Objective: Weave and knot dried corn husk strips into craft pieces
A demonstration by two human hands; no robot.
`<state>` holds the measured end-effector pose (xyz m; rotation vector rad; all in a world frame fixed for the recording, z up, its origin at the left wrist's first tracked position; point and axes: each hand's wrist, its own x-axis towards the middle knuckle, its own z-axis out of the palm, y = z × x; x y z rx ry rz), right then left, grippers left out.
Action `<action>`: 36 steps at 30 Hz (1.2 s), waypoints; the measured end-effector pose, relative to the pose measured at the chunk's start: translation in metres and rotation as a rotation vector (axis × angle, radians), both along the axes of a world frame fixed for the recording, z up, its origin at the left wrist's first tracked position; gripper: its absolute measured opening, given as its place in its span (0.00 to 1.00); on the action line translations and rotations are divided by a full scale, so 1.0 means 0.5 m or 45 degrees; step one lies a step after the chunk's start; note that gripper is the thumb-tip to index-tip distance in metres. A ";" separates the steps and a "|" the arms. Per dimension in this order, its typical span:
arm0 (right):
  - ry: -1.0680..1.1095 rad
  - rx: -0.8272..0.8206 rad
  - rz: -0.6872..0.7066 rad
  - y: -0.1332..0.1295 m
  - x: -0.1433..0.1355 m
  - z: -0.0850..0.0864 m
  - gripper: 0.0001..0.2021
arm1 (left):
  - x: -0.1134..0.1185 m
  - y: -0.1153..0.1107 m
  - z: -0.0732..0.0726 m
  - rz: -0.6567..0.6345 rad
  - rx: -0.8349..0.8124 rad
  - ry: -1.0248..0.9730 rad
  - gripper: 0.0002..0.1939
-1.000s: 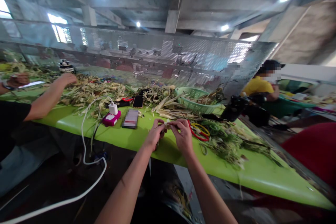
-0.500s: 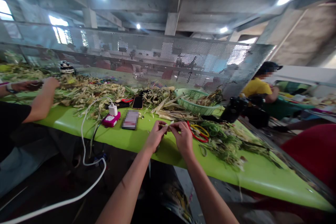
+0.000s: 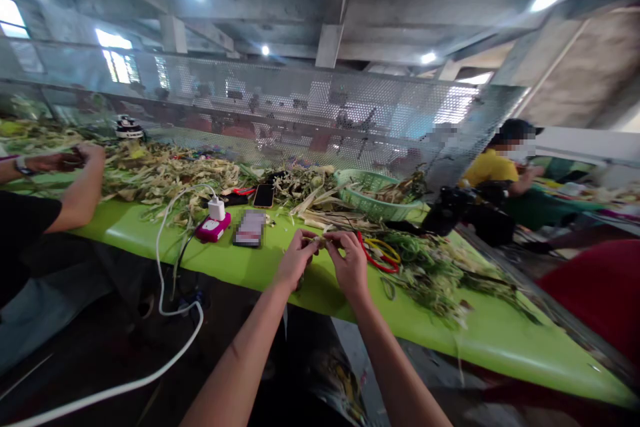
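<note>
My left hand [image 3: 299, 257] and my right hand [image 3: 347, 259] meet over the front of the green table [image 3: 240, 267]. Fingertips of both are pinched together on a small pale piece of dried plant strip [image 3: 321, 241], mostly covered by the fingers. Just right of my right hand lie a red cord loop [image 3: 379, 265] and a yellow cord loop [image 3: 384, 247]. A phone [image 3: 250, 227] with its screen lit rests to the left of my left hand. Behind my hands, long dry stalks [image 3: 327, 215] are spread beside a green plastic basket [image 3: 370, 197] holding more dried leaves.
A magenta power block [image 3: 213, 227] with a white charger and a white cable [image 3: 159, 247] sits left. Dried leaves [image 3: 200, 173] heap along the back, green strips [image 3: 430, 273] at right. A perforated metal screen [image 3: 300, 107] stands behind. A co-worker's arms [image 3: 80, 193] work at left.
The pale piece between my fingertips shows less and has turned slightly. My hands stay in almost the same place. The co-worker's hands at left have shifted a little leftward.
</note>
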<state>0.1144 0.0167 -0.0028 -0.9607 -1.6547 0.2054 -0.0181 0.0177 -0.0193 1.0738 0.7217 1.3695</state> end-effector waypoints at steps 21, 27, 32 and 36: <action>0.739 -0.341 0.296 0.013 0.011 -0.007 0.11 | -0.003 0.003 -0.007 -0.021 -0.021 -0.039 0.16; 0.772 -0.679 0.397 0.019 0.016 -0.010 0.13 | -0.006 -0.005 0.001 -0.067 -0.059 -0.064 0.19; 0.793 -0.779 0.478 0.017 0.013 -0.011 0.16 | -0.004 -0.008 0.004 -0.119 -0.022 -0.006 0.18; 0.776 -0.785 0.476 0.016 0.016 -0.008 0.15 | 0.001 -0.008 -0.001 -0.149 0.028 0.058 0.16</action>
